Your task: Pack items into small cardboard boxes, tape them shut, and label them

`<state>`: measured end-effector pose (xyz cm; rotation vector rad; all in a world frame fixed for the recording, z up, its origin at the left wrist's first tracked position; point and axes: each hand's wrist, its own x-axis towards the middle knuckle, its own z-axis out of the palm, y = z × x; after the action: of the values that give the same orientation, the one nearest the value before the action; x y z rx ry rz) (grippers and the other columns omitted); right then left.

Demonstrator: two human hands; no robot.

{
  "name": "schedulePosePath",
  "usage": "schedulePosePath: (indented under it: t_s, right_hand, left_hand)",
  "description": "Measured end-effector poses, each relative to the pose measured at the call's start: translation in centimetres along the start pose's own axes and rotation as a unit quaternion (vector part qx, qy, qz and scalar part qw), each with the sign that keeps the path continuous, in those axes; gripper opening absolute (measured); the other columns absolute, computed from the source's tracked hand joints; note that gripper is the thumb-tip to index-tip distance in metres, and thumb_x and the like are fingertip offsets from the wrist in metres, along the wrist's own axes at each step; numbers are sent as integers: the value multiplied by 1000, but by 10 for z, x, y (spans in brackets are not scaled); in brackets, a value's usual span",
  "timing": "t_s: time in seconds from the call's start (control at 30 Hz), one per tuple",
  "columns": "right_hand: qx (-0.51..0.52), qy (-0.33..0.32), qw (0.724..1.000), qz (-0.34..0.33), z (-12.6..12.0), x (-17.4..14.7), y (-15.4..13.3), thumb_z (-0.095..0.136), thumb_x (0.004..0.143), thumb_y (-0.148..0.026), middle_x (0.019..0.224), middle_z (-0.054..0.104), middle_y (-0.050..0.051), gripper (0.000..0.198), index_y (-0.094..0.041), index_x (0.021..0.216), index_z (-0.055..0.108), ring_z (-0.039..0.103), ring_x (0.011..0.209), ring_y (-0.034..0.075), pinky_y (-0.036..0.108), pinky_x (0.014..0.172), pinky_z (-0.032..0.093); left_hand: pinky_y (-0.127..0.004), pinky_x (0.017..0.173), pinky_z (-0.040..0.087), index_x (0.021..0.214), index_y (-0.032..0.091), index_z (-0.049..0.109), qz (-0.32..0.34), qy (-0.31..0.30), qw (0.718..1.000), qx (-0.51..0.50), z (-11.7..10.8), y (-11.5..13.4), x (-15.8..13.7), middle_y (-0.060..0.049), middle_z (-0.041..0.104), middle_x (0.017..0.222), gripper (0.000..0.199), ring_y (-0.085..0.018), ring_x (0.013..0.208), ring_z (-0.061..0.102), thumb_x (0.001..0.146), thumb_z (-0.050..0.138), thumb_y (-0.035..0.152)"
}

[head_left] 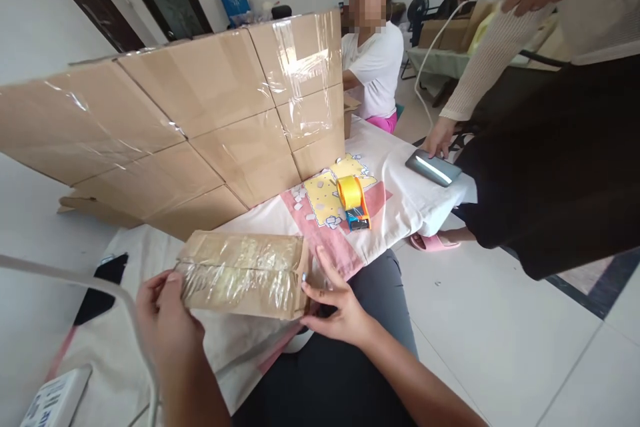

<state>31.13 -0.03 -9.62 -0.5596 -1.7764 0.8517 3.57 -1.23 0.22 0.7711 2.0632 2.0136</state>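
Observation:
A small brown cardboard box (240, 273), wrapped in shiny clear tape, is tilted toward me above the table edge and my lap. My left hand (173, 313) is closed around its left end, thumb on the near face. At the opposite end, my right hand (340, 307) holds the box by its edge with fingertips, one finger stretched upward. Part of that grip is hidden behind the box. Beyond the right hand, a roll of yellow tape in an orange dispenser (353, 200) lies on the tablecloth (385, 167).
A tall panel of taped cardboard (215, 127) stands across the table. A pale cable (100, 283) arches at left above a white power strip (57, 400). At right, a co-worker's hand (440, 137) touches a dark flat device (433, 168). Another person (377, 67) sits beyond the panel.

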Motion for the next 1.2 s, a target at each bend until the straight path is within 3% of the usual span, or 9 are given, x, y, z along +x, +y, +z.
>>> schedulePosePath:
  t_s: [0.17, 0.43, 0.6, 0.67, 0.8, 0.87, 0.97, 1.1, 1.2]
  right_hand:
    - [-66, 62, 995, -32, -15, -27, -19, 86, 78, -28, 175, 14, 4, 90, -46, 156, 44, 24, 159, 34, 57, 124, 34]
    - [-155, 78, 983, -60, -80, -39, -60, 87, 77, -37, 174, 19, 6, 75, -37, 146, 58, 23, 159, 43, 68, 125, 25]
    - [-133, 108, 985, 32, -113, -97, -67, 79, 82, -17, 174, 19, 13, 57, -28, 133, 56, 19, 160, 41, 65, 122, 34]
    - [-127, 156, 976, 81, -129, -130, -68, 80, 80, -16, 170, 32, 15, 51, -27, 125, 60, 31, 156, 40, 59, 119, 43]
    - [-85, 349, 915, 182, -167, -190, -73, 91, 68, -26, 114, 76, 12, 42, -26, 103, 67, 76, 104, 33, 42, 84, 65]
    - [-43, 426, 868, 253, -184, -208, -79, 94, 62, -30, 97, 78, 8, 47, -27, 100, 67, 77, 84, 29, 37, 70, 65]
    - [27, 485, 798, 357, -201, -218, -82, 96, 56, -39, 107, 79, 9, 62, -28, 111, 68, 76, 90, 32, 38, 69, 65]
    - [111, 505, 721, 462, -206, -222, -75, 92, 52, -49, 106, 80, 9, 65, -28, 110, 72, 76, 85, 33, 38, 62, 63]
    - [113, 534, 701, 460, -210, -214, -68, 86, 57, -52, 98, 80, 6, 52, -30, 102, 73, 76, 83, 30, 37, 62, 63]
  left_hand:
    - [-24, 62, 37, 79, 18, 60, -83, -24, 990, -113, 14, -5, -31, 4, 55, 75, 30, -11, 69, 51, 61, 76, 36]
    - [-22, 56, 32, 79, 20, 57, -124, -105, 981, -108, 37, -1, -82, 5, 52, 74, 27, -11, 67, 47, 69, 71, 40]
    - [-23, 66, 42, 81, 20, 60, -59, -214, 972, -76, 67, 13, -133, 3, 59, 77, 24, -13, 74, 54, 78, 71, 42]
    - [-24, 68, 46, 86, 20, 62, -39, -295, 953, -62, 81, 21, -156, 1, 63, 79, 28, -14, 75, 59, 82, 72, 46]
    - [-29, 82, 56, 103, 19, 67, -5, -502, 856, -124, 107, 39, -190, -7, 75, 101, 35, -22, 97, 71, 89, 69, 52]
    - [-33, 91, 57, 114, 20, 68, -1, -594, 789, -158, 119, 44, -200, -11, 74, 119, 38, -25, 113, 70, 92, 66, 51]
    - [-37, 102, 55, 126, 21, 66, 6, -670, 720, -181, 133, 37, -207, -13, 65, 141, 44, -29, 128, 63, 94, 65, 51]
    - [-44, 114, 47, 133, 21, 63, -23, -690, 693, -209, 137, -9, -214, -14, 59, 150, 52, -32, 137, 58, 94, 64, 55]
    - [-46, 112, 48, 126, 19, 66, -81, -661, 712, -225, 134, -55, -221, -16, 62, 145, 48, -32, 136, 58, 94, 64, 54]
